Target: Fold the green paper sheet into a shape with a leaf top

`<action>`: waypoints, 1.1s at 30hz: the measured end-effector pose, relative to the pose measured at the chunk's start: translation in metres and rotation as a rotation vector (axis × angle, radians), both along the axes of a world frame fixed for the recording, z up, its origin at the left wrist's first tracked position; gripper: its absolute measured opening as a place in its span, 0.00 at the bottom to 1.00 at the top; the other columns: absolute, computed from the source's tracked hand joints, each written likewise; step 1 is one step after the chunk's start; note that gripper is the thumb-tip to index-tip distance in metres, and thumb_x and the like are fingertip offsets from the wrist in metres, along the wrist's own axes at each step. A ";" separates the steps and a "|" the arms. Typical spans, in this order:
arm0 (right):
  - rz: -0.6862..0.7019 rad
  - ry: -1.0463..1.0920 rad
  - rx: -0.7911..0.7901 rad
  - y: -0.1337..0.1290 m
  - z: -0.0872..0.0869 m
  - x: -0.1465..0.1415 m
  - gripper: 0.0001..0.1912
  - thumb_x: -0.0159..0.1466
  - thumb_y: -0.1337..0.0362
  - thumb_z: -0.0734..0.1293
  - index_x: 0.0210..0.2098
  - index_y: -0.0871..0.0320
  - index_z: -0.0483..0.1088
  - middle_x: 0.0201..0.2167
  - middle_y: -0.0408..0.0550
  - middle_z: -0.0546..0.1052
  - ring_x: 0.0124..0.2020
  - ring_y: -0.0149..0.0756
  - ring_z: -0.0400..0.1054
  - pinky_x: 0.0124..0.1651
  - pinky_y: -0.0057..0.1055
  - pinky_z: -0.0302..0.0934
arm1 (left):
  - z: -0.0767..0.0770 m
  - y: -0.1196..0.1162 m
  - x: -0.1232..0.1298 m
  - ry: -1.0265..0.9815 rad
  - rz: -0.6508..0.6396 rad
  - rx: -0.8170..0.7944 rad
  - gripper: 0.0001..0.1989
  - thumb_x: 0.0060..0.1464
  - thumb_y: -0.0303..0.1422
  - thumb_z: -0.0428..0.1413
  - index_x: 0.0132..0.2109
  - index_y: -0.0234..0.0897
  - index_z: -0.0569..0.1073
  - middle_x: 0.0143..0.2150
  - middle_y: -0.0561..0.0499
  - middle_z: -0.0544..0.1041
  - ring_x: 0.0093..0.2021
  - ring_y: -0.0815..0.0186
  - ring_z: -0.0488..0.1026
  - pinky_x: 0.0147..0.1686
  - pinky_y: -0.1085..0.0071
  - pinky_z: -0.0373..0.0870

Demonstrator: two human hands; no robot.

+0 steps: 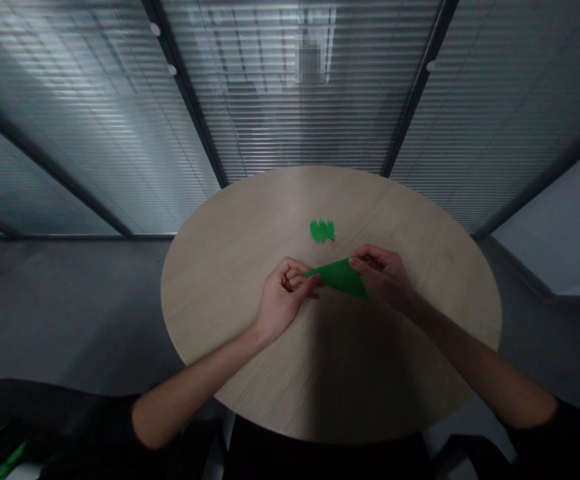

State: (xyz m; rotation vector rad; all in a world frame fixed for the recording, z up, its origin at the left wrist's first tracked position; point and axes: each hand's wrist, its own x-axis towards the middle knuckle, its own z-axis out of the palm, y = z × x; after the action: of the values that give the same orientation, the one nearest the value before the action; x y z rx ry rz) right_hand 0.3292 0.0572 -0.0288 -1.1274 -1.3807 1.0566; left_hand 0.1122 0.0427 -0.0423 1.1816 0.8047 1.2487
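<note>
we hold a green piece (341, 277) between both hands, over the middle of the round table (210, 267); flat, roughly triangular, narrowing toward the left. paper or cloth, we cannot tell. our left hand (283, 297) pinches the narrow tip between thumb and fingers, a closed, narrow grip. our right hand (385, 275) grips the wider end, thumb laid on the near face by the upper edge, fingers curled partly out of sight behind. a lower corner hangs toward us, beside the right palm; whether it touches the tabletop we cannot tell.

just beyond the piece, apart from both hands, we note a green leaf-like cluster (322, 231) on the wood, its lobes side by side. one part or several, unclear. a dark shadow spreads over the near half of the table. farther off: slatted blinds (290, 127) behind dark frames, grey floor (85, 300) to either side.
</note>
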 end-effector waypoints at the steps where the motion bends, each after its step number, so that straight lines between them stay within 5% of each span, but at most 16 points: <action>1: 0.003 0.001 0.007 0.000 0.000 0.000 0.14 0.57 0.53 0.75 0.29 0.56 0.74 0.24 0.42 0.72 0.24 0.30 0.64 0.25 0.27 0.57 | 0.000 0.000 0.000 -0.014 0.005 0.001 0.18 0.51 0.36 0.71 0.37 0.37 0.68 0.28 0.55 0.79 0.26 0.72 0.77 0.28 0.76 0.80; 8: -0.032 -0.050 0.098 0.000 -0.002 0.002 0.12 0.59 0.54 0.74 0.31 0.55 0.74 0.25 0.43 0.74 0.25 0.32 0.67 0.26 0.29 0.62 | 0.000 0.003 0.000 -0.014 0.028 -0.055 0.22 0.50 0.37 0.71 0.47 0.37 0.70 0.33 0.53 0.82 0.31 0.66 0.81 0.31 0.72 0.82; 15: -0.068 -0.062 0.136 0.000 -0.003 0.001 0.11 0.59 0.54 0.74 0.31 0.55 0.75 0.25 0.44 0.75 0.26 0.33 0.68 0.27 0.29 0.63 | 0.002 0.004 -0.003 0.106 0.010 -0.069 0.14 0.57 0.41 0.65 0.40 0.33 0.81 0.35 0.45 0.85 0.35 0.63 0.83 0.35 0.70 0.82; 33: -0.085 -0.047 0.116 0.000 0.002 0.003 0.11 0.59 0.55 0.73 0.29 0.55 0.75 0.24 0.44 0.74 0.25 0.32 0.66 0.26 0.28 0.60 | 0.009 -0.002 -0.002 0.134 0.031 0.016 0.11 0.60 0.39 0.63 0.40 0.34 0.82 0.35 0.44 0.85 0.35 0.62 0.83 0.36 0.67 0.84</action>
State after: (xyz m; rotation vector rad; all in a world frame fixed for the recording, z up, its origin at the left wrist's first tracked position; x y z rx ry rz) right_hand 0.3323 0.0573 -0.0266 -1.1218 -1.4002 0.8835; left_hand 0.1101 0.0405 -0.0336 1.2805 0.9161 1.2121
